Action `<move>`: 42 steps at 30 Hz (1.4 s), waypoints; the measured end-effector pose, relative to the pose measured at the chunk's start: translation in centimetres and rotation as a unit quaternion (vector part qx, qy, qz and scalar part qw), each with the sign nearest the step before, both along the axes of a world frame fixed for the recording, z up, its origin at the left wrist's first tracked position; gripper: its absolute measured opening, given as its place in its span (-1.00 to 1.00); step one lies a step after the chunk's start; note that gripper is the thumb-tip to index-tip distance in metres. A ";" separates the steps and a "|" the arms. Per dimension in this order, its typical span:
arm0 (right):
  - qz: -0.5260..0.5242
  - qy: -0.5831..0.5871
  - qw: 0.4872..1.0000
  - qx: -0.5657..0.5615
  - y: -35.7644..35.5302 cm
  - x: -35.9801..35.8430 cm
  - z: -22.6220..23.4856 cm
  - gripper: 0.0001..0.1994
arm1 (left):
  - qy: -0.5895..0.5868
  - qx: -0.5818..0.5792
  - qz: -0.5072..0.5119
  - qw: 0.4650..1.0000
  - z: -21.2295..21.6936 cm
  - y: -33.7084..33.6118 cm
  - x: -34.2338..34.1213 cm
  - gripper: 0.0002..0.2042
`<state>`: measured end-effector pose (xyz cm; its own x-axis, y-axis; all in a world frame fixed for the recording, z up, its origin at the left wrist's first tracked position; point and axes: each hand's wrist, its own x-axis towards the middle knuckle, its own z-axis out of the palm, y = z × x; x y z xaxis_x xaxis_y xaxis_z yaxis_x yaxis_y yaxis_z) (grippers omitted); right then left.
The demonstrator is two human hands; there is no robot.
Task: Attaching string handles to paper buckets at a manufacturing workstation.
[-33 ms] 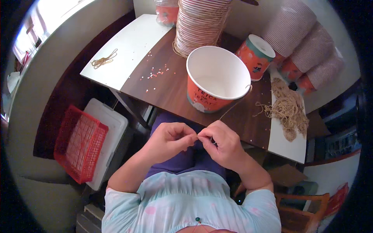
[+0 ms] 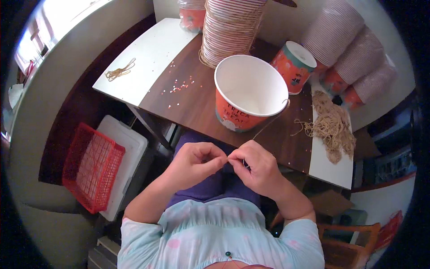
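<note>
A white-lined orange and teal paper bucket (image 2: 251,85) stands upright by the table's front edge. Thin twine (image 2: 267,127) is looped through the right side of its rim and runs down to my right hand (image 2: 257,167). That hand is closed in a pinch on the twine, in front of the table edge and above my lap. Fingertip to fingertip with it, my left hand (image 2: 197,165) is also pinched closed. Whatever lies between its thumb and finger is too small to make out, though the twine's end may be hidden there.
A tall stack of nested buckets (image 2: 233,33) stands behind; an upturned bucket (image 2: 294,67) and wrapped stacks (image 2: 336,31) are at back right. Tangled twine (image 2: 333,127) lies right, a small twine bundle (image 2: 120,71) left. A red basket (image 2: 94,166) sits below on a lidded bin (image 2: 134,141).
</note>
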<state>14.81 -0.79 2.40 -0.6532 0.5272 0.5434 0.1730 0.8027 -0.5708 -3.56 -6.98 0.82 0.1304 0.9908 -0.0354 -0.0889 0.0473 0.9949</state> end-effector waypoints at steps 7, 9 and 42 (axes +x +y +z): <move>0.031 -0.004 0.997 0.070 0.8 0.8 3.5 -0.82 | 0.191 0.210 0.046 0.958 3.5 0.3 0.6 -0.92; 0.055 -0.020 0.995 0.081 1.5 0.9 5.6 -0.82 | 0.244 0.326 0.088 0.909 4.8 0.7 0.9 -0.89; -0.040 -0.167 0.978 -0.117 14.5 -5.9 6.3 -0.89 | 0.041 0.064 0.151 0.986 3.6 12.2 -3.8 -0.80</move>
<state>8.92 13.75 8.72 -0.7257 0.6679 0.1651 0.4380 0.6335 -0.6378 -7.33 5.27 4.40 -0.1682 0.9811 0.0952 0.0007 -0.0964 0.9953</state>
